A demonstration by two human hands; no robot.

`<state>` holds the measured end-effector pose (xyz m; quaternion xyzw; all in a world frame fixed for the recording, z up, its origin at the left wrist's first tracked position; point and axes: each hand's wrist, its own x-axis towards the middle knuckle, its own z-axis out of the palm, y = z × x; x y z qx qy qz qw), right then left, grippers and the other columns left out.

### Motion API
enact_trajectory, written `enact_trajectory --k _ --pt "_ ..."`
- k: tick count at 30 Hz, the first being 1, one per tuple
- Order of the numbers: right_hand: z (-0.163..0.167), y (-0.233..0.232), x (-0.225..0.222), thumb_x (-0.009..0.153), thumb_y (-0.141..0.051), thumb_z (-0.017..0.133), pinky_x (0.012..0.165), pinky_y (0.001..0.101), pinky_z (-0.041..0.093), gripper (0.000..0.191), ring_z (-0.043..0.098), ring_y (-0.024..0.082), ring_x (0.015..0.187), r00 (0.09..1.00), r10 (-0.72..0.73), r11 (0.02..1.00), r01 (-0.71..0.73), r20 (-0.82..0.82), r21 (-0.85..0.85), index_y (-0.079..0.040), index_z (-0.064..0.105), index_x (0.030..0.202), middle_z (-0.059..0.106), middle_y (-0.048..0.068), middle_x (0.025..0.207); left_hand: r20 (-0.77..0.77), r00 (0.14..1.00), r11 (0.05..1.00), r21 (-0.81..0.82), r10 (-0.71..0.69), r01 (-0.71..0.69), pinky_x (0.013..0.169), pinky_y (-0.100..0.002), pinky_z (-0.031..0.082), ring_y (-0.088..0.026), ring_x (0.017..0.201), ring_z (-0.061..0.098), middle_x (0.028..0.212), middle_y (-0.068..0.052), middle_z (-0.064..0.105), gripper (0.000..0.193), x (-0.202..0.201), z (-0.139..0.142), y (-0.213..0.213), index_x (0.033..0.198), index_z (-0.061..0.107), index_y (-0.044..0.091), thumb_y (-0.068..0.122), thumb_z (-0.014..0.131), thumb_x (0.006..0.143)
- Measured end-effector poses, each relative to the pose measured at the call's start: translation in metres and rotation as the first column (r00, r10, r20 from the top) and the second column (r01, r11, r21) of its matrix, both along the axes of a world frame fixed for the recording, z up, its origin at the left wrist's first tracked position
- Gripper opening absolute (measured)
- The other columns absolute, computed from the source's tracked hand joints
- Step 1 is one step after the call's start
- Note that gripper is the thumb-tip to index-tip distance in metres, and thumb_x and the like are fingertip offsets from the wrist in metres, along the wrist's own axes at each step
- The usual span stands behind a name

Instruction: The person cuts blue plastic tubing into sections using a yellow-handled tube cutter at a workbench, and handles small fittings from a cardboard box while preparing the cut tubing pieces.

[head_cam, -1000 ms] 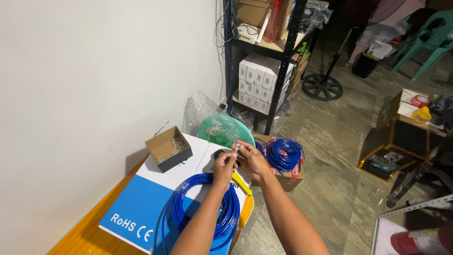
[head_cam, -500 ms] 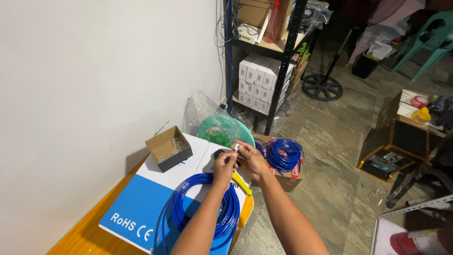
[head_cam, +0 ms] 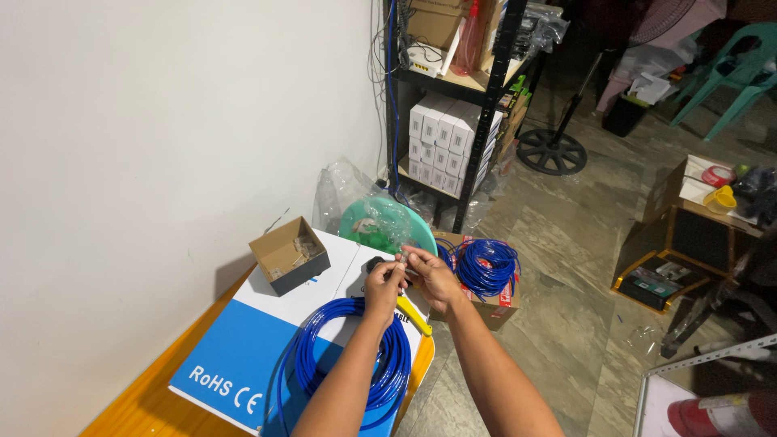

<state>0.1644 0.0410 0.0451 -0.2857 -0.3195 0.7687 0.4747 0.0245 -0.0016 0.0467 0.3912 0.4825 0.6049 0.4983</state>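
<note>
- The left hand (head_cam: 384, 282) and the right hand (head_cam: 431, 273) meet over the far edge of a blue-and-white box (head_cam: 243, 356) that lies flat on a wooden table (head_cam: 133, 409).
- Both hands have their fingertips pressed together, pinching the end of a thin blue cable (head_cam: 402, 257) between them; the exact piece at the tip is too small to make out.
- A coil of blue cable (head_cam: 356, 356) rests on the box, directly under the left forearm.
- A tool with a yellow handle (head_cam: 413, 316) lies on the box edge just below the hands, its dark head near the left thumb.
- A small open cardboard box (head_cam: 289, 256) stands on the far left corner of the blue-and-white box, well apart from the hands; it contains small clear parts.
- A second coil of blue cable (head_cam: 486, 265) sits on a carton (head_cam: 486, 307) on the floor, just beside the right hand.
- A green round object in a clear plastic bag (head_cam: 380, 222) stands behind the hands, against the wall.
- A black metal shelf (head_cam: 461, 89) behind it carries stacked white boxes (head_cam: 445, 142).
- A fan base (head_cam: 551, 150) stands on the tiled floor to the right of the shelf.
</note>
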Motion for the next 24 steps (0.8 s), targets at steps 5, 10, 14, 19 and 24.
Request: enact_trajectory --k 5,10,14,19,24 --pt "0.0005 0.0000 0.0008 0.102 -0.018 0.058 0.089 0.0353 0.056 0.035 0.067 0.022 0.105 0.999 0.025 1.000 -0.025 -0.025 0.015 -0.003 0.058 0.133 0.069 0.012 0.122 0.014 1.000 1.000 -0.011 -0.020 0.020 0.059 -0.024 0.046 -0.009 0.065 0.060 0.076 -0.003 0.066 0.020 -0.0009 -0.0050 0.0025 0.101 0.074 0.000 0.018 0.070 0.095" --pt "0.0009 0.0000 0.0016 0.102 -0.018 0.057 0.087 0.0363 0.056 0.033 0.067 0.023 0.103 0.999 0.039 0.999 -0.039 -0.035 -0.004 -0.003 0.058 0.131 0.069 0.012 0.122 0.042 0.998 0.998 -0.043 -0.035 0.037 0.058 -0.024 0.045 -0.009 0.064 0.059 0.072 -0.003 0.066 0.021 -0.0012 -0.0065 0.0026 0.102 0.074 0.000 0.019 0.071 0.095" --pt "0.0002 -0.0006 0.0021 0.102 -0.019 0.057 0.088 0.0370 0.055 0.033 0.067 0.022 0.104 0.999 0.042 0.999 -0.042 -0.033 0.017 -0.002 0.058 0.131 0.068 0.012 0.123 0.071 0.996 0.998 -0.027 -0.052 0.054 0.058 -0.023 0.044 -0.009 0.063 0.058 0.071 -0.003 0.065 0.021 -0.0020 -0.0054 0.0020 0.102 0.075 -0.001 0.019 0.071 0.096" --pt "0.0006 -0.0007 0.0013 0.102 -0.019 0.057 0.091 0.0357 0.056 0.033 0.067 0.022 0.106 0.999 0.038 0.999 -0.038 -0.012 0.011 -0.002 0.057 0.130 0.068 0.013 0.123 0.086 0.994 0.998 -0.025 -0.062 0.064 0.058 -0.023 0.044 -0.009 0.062 0.055 0.070 -0.003 0.065 0.020 -0.0032 -0.0049 0.0007 0.102 0.075 -0.002 0.017 0.070 0.096" --pt "0.0045 -0.0030 0.0018 0.104 -0.020 0.057 0.086 0.0360 0.055 0.032 0.065 0.021 0.096 0.997 0.076 0.996 -0.074 -0.028 0.048 -0.001 0.058 0.131 0.068 0.013 0.124 0.075 0.997 0.997 -0.068 -0.033 0.038 0.058 -0.024 0.045 -0.010 0.061 0.056 0.071 -0.004 0.066 0.019 -0.0018 -0.0070 0.0021 0.102 0.074 -0.002 0.015 0.071 0.096"
